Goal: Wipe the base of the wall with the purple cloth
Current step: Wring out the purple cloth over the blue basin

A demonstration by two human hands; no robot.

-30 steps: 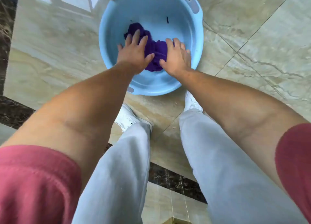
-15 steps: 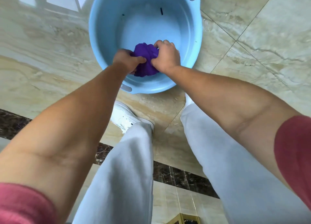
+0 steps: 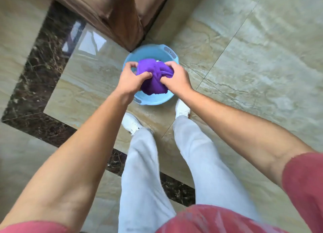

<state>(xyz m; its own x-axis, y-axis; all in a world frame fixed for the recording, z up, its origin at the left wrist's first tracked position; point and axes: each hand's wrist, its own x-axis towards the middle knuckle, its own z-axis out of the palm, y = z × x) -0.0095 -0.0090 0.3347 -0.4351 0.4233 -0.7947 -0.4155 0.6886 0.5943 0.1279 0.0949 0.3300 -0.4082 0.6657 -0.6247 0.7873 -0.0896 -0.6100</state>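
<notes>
- Over the blue basin [image 3: 153, 100] on the tiled floor [image 3: 253, 57], the person stands bent forward with both arms reaching down, white shoes planted just behind the basin's near rim.
- Left hand [image 3: 130, 78] is closed on the left side of the purple cloth [image 3: 153, 78], thumb pressed into the fabric and fingers curled round it.
- Right hand [image 3: 176, 77] is closed on the right side of the same cloth, fingers dug into a bunched fold.
- That cloth sits bunched between the two hands, held above the basin's hollow rather than lying in it; whether it drips I cannot tell.
- Judging by the grip, the step in hand is wringing the cloth out before any wiping begins, so the task itself looks barely started.
- To do it well, I would say the hands should twist in opposite directions while staying over the basin, so any runoff falls inside and not onto the glossy tiles by the shoes.
- A cloth left damp rather than soaked should wipe cleaner and leave fewer streaks.
- Beyond the basin, the brown wall corner [image 3: 132, 28] meets the floor, and its base is close at hand, touching or just behind the basin's far rim.
</notes>
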